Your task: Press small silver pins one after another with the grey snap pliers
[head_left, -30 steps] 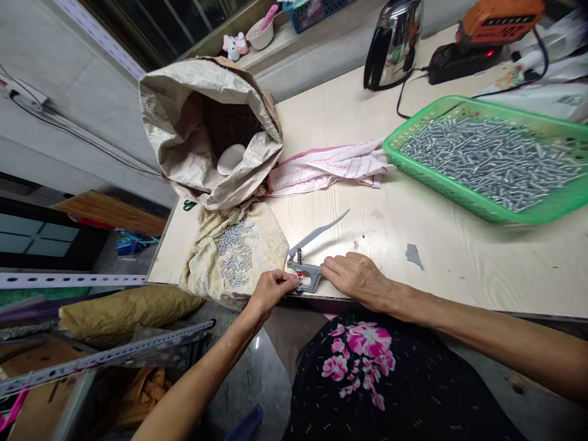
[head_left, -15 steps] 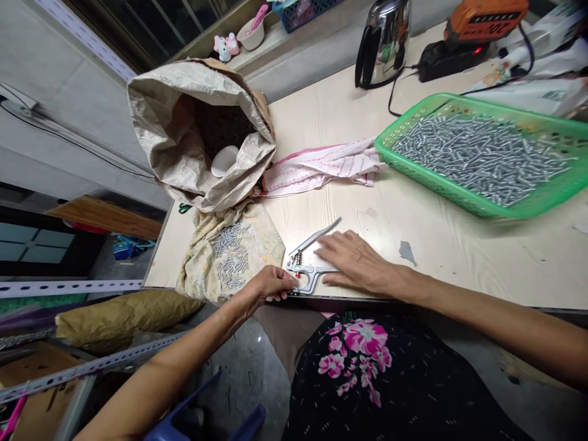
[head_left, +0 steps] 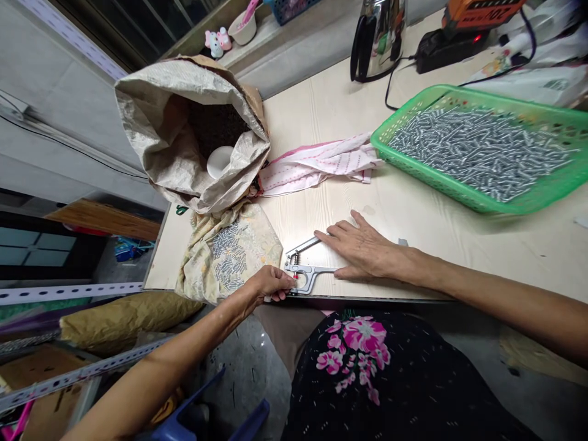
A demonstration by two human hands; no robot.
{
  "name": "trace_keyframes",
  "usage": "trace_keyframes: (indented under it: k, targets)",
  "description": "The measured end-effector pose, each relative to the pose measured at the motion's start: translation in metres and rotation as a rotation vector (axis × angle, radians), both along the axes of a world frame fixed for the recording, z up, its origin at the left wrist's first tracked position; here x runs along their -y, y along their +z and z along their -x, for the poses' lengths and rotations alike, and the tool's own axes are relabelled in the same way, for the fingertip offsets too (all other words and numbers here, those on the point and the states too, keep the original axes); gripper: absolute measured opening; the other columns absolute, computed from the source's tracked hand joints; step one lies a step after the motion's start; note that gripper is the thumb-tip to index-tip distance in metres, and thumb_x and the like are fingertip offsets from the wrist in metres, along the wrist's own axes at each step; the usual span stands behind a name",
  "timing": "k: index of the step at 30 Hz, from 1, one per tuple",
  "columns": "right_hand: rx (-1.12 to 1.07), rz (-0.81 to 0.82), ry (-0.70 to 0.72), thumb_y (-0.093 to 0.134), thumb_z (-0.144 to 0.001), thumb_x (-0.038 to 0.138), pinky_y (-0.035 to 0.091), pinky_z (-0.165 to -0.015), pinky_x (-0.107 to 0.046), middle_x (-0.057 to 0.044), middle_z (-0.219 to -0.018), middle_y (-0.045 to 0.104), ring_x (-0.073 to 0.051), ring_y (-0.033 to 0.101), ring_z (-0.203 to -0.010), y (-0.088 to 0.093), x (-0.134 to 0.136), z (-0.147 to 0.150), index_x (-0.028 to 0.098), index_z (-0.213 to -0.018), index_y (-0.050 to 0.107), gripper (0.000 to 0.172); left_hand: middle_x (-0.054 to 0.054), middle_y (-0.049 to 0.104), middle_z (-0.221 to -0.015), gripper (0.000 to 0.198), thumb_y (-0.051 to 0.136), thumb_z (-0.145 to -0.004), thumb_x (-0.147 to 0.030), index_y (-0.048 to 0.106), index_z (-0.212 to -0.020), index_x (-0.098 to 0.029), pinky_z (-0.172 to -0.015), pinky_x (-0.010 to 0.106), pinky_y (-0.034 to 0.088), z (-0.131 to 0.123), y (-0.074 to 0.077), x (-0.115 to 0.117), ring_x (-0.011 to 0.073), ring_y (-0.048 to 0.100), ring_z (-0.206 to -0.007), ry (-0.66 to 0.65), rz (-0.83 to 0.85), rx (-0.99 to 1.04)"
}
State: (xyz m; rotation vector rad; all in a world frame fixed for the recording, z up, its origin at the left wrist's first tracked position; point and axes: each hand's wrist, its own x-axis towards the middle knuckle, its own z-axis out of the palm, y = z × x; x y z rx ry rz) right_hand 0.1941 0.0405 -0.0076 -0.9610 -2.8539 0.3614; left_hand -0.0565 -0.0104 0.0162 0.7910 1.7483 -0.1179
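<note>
A pair of grey hand pliers (head_left: 312, 270) with a spring and a red part at the jaw lies near the table's front edge. My left hand (head_left: 272, 283) is closed in a pinch at the jaw end; whatever is between the fingertips is too small to make out. Over the handle ends, my right hand (head_left: 362, 248) is spread open. Its fingertips reach the upper handle and its thumb is by the lower one. Left of the pliers, small metal pins (head_left: 231, 260) are strewn on a patterned cloth (head_left: 261, 236).
A green basket (head_left: 441, 184) full of metal pins stands at the right. Behind the cloth leans an open sack (head_left: 151, 135) with a white bowl (head_left: 219, 162) inside. A pink-striped towel (head_left: 321, 164) lies mid-table. At the back are a steel kettle (head_left: 383, 37) and a charger (head_left: 443, 50).
My right hand has shifted slightly right and spread its fingers, with fingertips now at the upper handle. My left hand stays pinched at the jaw. The view has shifted slightly.
</note>
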Motion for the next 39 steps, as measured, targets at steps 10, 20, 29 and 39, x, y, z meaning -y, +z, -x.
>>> trace_keyframes:
  k: [10, 20, 29, 39]
  targets:
    - [-0.073, 0.000, 0.028, 0.056, -0.087, 0.026, 0.029, -0.101, -0.049, -0.013, -0.107, 0.061, -0.027, 0.052, -0.098, 0.003, 0.018, -0.002, 0.011, -0.140, 0.034, 0.059, 0.006, 0.065, -0.093, 0.022, 0.062, -0.086, -0.036, 0.066, -0.096, -0.016, -0.075, 0.032, 0.048, -0.025, 0.010, 0.020, 0.0212, 0.061, -0.088, -0.635, -0.774, -0.402]
    - [-0.068, 0.024, -0.139, 0.073, -0.075, 0.042, 0.041, -0.084, -0.042, -0.015, -0.107, 0.058, -0.030, 0.051, -0.097, -0.007, 0.030, -0.010, 0.012, -0.118, 0.051, 0.057, 0.014, 0.054, -0.127, 0.067, 0.065, -0.085, -0.042, 0.036, -0.140, -0.015, -0.091, 0.043, 0.045, -0.052, -0.002, -0.020, 0.0285, 0.049, -0.110, -1.210, -0.949, -0.278]
    - [-0.098, 0.017, -0.143, 0.059, -0.089, 0.021, 0.036, -0.075, -0.034, -0.008, -0.092, 0.059, -0.022, 0.051, -0.087, -0.015, 0.018, -0.008, 0.014, -0.095, 0.061, 0.009, 0.008, 0.059, -0.097, 0.025, 0.052, -0.094, -0.037, 0.059, -0.105, -0.016, -0.084, 0.037, 0.046, -0.061, -0.010, -0.028, 0.0240, 0.050, -0.095, -1.179, -0.989, -0.238]
    - [-0.164, 0.022, -0.044, 0.062, -0.088, 0.037, 0.039, -0.079, -0.035, -0.012, -0.107, 0.059, -0.025, 0.050, -0.095, -0.016, -0.007, -0.018, 0.015, -0.113, 0.057, 0.034, 0.015, 0.057, -0.120, 0.043, 0.057, -0.091, -0.035, 0.048, -0.128, -0.014, -0.093, 0.045, 0.048, -0.065, -0.020, -0.011, 0.0282, 0.051, -0.113, -0.966, -1.096, -0.377]
